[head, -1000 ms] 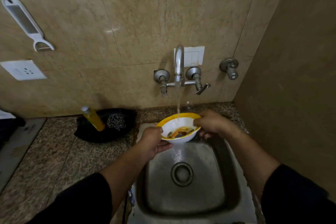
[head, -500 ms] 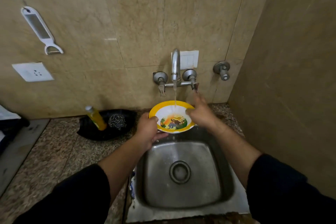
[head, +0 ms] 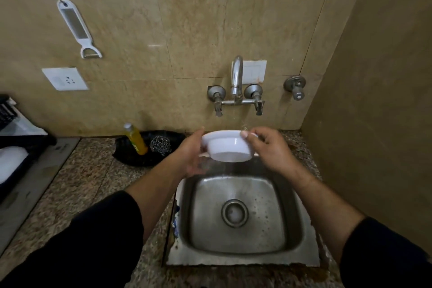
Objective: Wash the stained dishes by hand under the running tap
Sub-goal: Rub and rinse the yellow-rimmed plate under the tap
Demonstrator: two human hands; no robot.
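Observation:
A white bowl [head: 228, 147] is held over the back of the steel sink [head: 240, 250], tipped so its white underside faces me and its inside is hidden. My left hand [head: 190, 155] grips its left rim and my right hand [head: 268, 147] grips its right rim, thumb on top. Straight above the bowl stands the tap [head: 236, 79]; only a thin trickle and some drops fall from its spout.
A yellow soap bottle [head: 135, 139] and a steel scrubber [head: 160, 145] sit in a black dish left of the sink. A valve [head: 295, 85] is on the wall at right, close to the side wall. A dark rack [head: 14, 147] is at far left.
The bowl has turned from showing its yellow-rimmed, pictured inside to showing its white underside. My right hand came off the tap handle back to the rim. The water stream has thinned to a trickle.

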